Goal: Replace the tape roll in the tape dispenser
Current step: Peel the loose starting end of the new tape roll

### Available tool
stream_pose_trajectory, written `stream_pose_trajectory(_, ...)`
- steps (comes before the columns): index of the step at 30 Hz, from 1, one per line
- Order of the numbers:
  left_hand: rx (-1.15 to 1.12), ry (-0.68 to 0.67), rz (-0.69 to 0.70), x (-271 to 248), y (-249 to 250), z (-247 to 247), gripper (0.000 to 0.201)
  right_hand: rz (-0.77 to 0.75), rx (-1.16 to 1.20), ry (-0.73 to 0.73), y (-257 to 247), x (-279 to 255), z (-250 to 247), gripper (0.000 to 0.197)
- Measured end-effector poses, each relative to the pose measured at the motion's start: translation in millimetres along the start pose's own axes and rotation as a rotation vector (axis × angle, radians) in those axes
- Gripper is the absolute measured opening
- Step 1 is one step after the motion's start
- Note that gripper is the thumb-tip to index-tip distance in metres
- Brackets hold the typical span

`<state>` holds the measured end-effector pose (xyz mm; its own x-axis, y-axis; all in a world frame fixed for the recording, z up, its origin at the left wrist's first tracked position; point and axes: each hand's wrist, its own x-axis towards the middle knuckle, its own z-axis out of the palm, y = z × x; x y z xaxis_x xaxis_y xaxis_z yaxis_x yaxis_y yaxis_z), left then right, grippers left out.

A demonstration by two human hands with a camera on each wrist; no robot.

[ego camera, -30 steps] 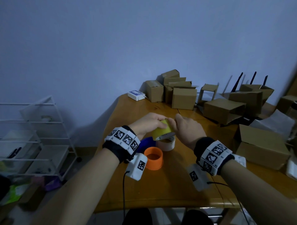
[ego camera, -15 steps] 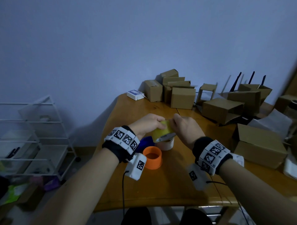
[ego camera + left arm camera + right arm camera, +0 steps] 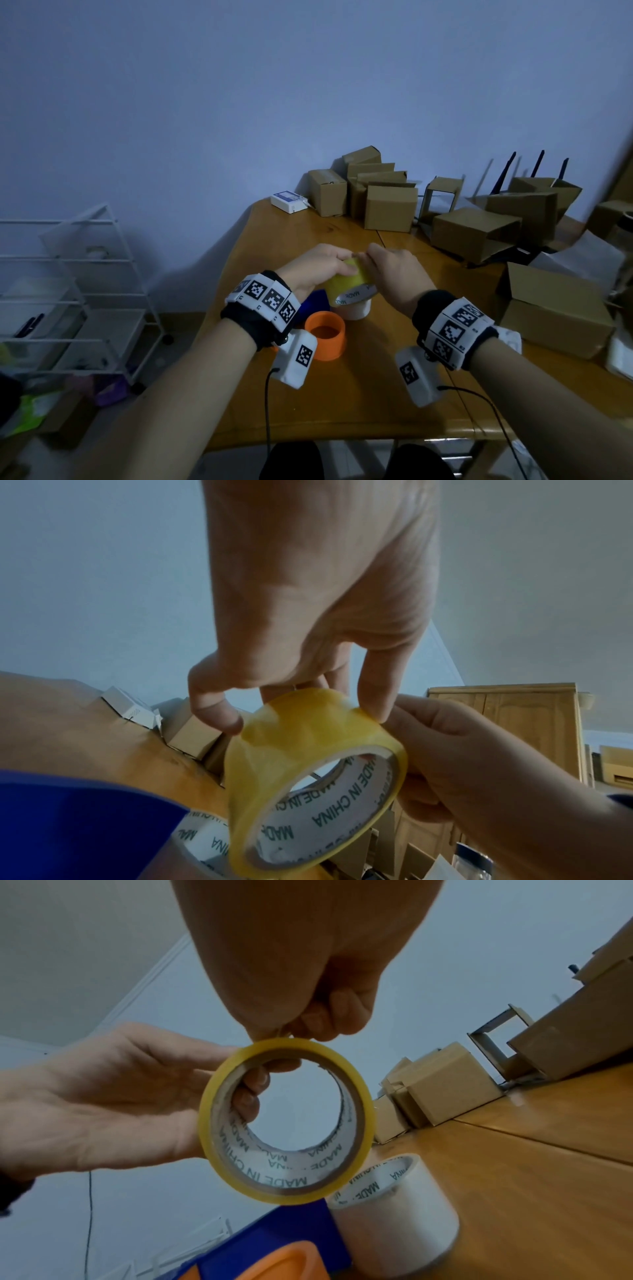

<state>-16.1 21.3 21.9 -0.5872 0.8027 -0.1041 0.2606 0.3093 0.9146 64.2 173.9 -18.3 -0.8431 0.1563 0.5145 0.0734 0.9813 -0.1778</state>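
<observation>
1. Yellow tape roll [image 3: 346, 286] is held in the air above the worktop [image 3: 376, 404], between both hands, over a white tape roll [image 3: 356, 310] that stands on end.
2. Left hand [image 3: 313, 270]: I see the thumb and fingertips [image 3: 375, 696] curled round the roll's outer band; in the right wrist view two fingers reach inside the core.
3. Right hand [image 3: 394, 277]: fingers curled, pinching at the top edge of the roll [image 3: 291, 1031]. I cannot tell whether a loose tape end is between them.
4. Core print reads "MADE IN CHINA".
5. Orange ring [image 3: 325, 339] sits on the worktop just in front of the white roll; a blue object [image 3: 315, 303], mostly hidden by the left wrist, lies beside both.
6. Cardboard boxes [image 3: 390, 205] stand along the far edge of the worktop.
</observation>
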Motion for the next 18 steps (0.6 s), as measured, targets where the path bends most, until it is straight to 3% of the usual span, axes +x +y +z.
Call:
stream_pose_trajectory(8, 0.082, 0.022, 0.039, 7, 2, -1, 0.022, -0.103, -0.162, 0.191, -5, -8, -4, 0.031)
stream_pose_trajectory(11, 0.08, 0.03, 0.052, 7, 2, -2, 0.022, -0.072, -0.185, 0.168, -5, -6, -6, 0.033)
stream_pose_trajectory(15, 0.094, 0.011, 0.071, 7, 1, -4, 0.022, -0.031, 0.005, 0.157, -2, -3, -2, 0.035)
stream_pose_trajectory(18, 0.087, -0.019, 0.08, 4, 1, -7, 0.027, 0.115, 0.233, 0.149, 2, 2, -6, 0.032)
